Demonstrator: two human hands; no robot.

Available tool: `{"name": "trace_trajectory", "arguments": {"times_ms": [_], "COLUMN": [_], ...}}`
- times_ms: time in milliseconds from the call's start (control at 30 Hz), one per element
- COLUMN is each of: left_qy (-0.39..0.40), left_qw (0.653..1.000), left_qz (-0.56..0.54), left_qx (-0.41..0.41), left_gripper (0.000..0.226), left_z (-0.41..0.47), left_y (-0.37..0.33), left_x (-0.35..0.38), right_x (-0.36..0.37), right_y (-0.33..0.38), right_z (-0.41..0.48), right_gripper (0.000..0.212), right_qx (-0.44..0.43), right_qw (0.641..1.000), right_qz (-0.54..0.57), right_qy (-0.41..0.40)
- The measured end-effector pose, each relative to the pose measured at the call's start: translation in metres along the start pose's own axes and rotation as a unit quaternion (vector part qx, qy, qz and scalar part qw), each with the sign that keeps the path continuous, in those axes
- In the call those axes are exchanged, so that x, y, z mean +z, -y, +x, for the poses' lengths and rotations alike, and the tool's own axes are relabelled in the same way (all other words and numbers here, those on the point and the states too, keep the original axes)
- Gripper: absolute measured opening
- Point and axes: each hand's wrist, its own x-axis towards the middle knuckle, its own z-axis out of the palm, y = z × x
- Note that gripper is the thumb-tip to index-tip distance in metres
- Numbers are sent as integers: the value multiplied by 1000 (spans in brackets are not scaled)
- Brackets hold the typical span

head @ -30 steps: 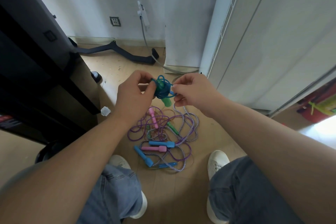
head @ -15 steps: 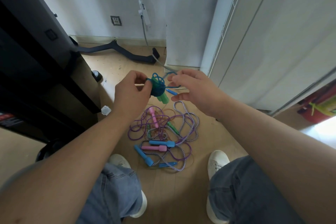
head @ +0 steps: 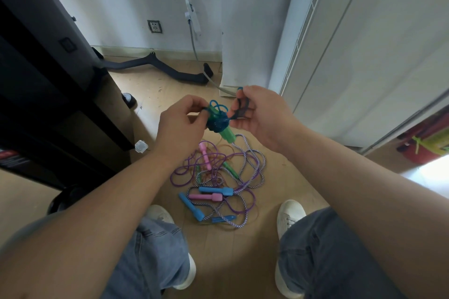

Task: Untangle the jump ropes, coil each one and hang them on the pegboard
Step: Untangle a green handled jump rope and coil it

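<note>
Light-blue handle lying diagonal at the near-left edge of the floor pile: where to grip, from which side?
Pinch the light-blue plastic handle across its slim mid-shaft, closing on the two long sides, coming from above on the person's left. It lies flat at the pile's edge with bare wooden floor there; purple-white striped cord crowds its right side.

A wall socket (head: 154,26) sits low on the white wall (head: 116,2). Below it a black bent bar (head: 155,65) lies on the wooden floor (head: 150,90). A small clear box (head: 141,146) rests beside the black cabinet (head: 48,68).
</note>
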Motion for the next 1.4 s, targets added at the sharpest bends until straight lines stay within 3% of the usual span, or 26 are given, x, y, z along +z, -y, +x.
{"name": "trace_trajectory", "arguments": {"times_ms": [233,400,500,700,967,1200,1333,1400], "left_qy": [131,203,201,186,112,161,152,121], "left_qw": [979,954,951,961,989,975,966,974], "left_qz": [82,96,101,72,4,-12,39,35], "left_qx": [136,199,211,194,95,149,206,186], "left_gripper": [20,25,29,28,21,24,24,24], "left_z": [-7,-9,-8,-10,-4,-11,-11,-11], "left_y": [-6,-4,0,-3,-3,-8,-8,-8], "left_x": [-1,-3,-4,-1,-2,-1,-2,-2], "right_x": [-14,-15,-15,-21,-25,-21,-19,-18], "right_y": [0,-5,-6,7,16,3,-4,-3], "right_z": [7,5,7,5,3,6,4,3], "right_gripper": [15,10,11,5,18,9,12,14], "right_qx": [-53,-30,-7,7,15,-40,-85,-105], "right_qw": [979,969,968,975,992,968,940,934], "right_qz": [-190,-243,-245,-224,-123,-243,-331,-343], "right_qy": [-51,17,49,7,-9,-58,-20,-4]}}
